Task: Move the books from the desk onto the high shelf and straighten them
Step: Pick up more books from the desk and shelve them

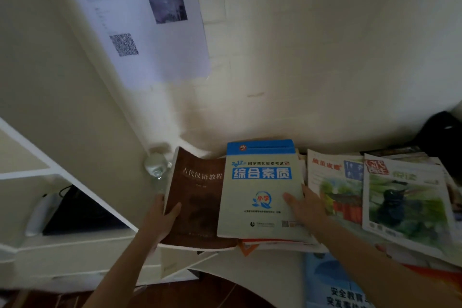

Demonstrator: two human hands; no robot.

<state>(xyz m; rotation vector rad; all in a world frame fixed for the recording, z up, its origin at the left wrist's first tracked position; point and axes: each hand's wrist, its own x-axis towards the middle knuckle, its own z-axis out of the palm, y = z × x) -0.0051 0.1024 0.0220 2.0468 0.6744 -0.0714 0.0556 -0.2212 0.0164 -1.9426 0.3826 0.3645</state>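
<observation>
The left hand (160,217) grips the near left edge of the brown book (197,197), thumb on the cover and fingers curled round the edge beneath. This book lies flat on the white tabletop (250,280), its near end over the edge. The right hand (306,209) rests on the near right part of the pale book (260,190) with the blue band; its thumb lies on the cover, but whether its grip closes round the book's edge cannot be told. The pale book overlaps the brown book's right side and tops a small stack. To the right lie two magazines (375,197), overlapping. A glass bottle (156,165) stands in the far left corner, just beside the brown book. A printed sheet (150,20) hangs on the wall above.
</observation>
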